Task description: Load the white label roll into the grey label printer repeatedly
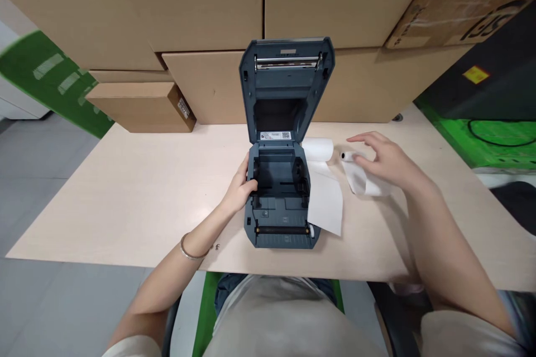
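A dark grey label printer stands on the table with its lid raised and its inner bay exposed. My left hand grips the printer's left side, thumb over the rim and the other fingers mostly hidden behind the wall. To the printer's right lies a thick white paper roll, with a loose white sheet in front of it. Over a thinner paper roll with a dark core end, my right hand has its fingers apart. Its thumb is at the roll; whether it touches, I cannot tell.
Large cardboard boxes form a wall behind the table. A small flat carton sits at the back left. On the right are a green crate with a black cable and a dark rounded object at the table's edge.
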